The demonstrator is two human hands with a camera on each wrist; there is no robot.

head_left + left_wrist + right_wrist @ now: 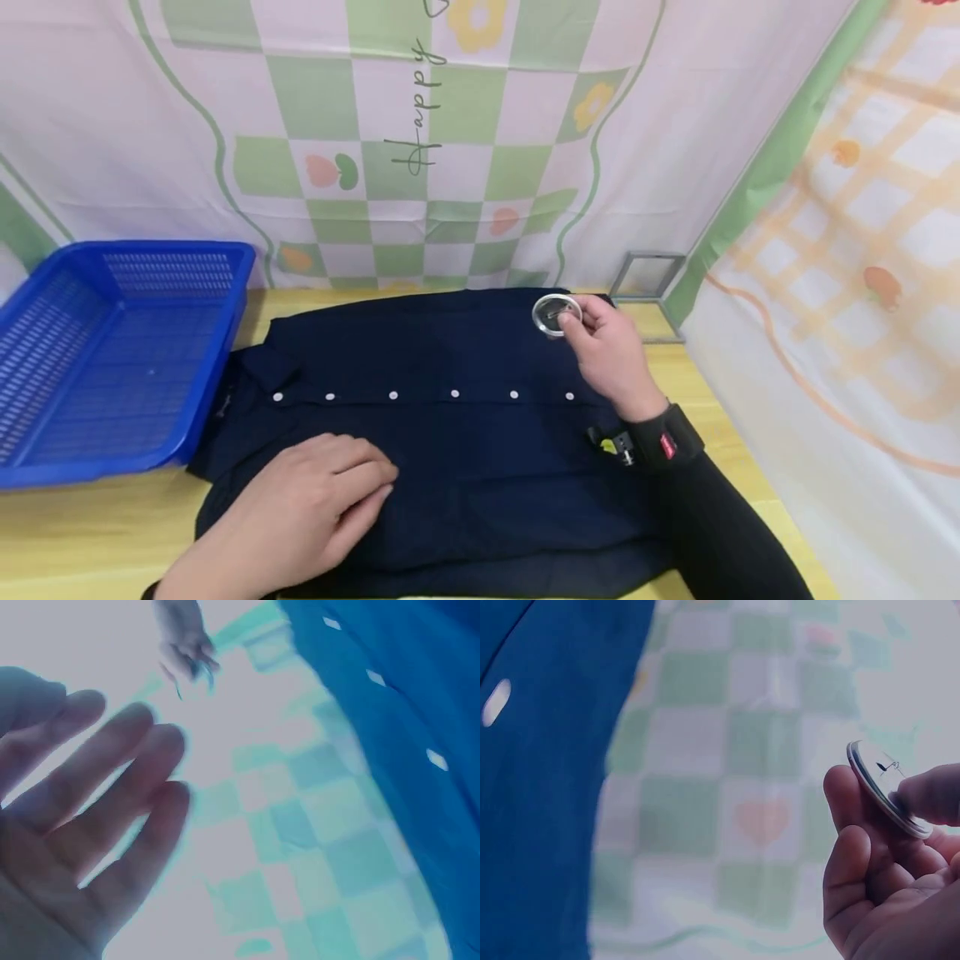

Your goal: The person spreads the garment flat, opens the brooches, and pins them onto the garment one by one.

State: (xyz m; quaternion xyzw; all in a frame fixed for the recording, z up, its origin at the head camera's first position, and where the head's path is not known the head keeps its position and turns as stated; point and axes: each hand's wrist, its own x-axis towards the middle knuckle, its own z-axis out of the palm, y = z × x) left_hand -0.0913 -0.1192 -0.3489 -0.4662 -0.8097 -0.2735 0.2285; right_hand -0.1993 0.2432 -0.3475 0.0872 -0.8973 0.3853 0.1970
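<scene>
A navy shirt with a row of white buttons lies spread out, its collar toward the left. My right hand pinches a round pin badge between thumb and fingers above the shirt's far right part. The badge's back, with its metal pin, faces up; in the right wrist view the badge tilts and its front is hidden. My left hand is over the near left part of the shirt with fingers loosely bent. It holds nothing; the left wrist view shows the fingers slightly spread.
To the left stands a blue plastic basket. A grey-framed clear piece leans by the back right corner. Checkered cloth hangs behind the yellow wooden table, and another patterned cloth hangs at the right.
</scene>
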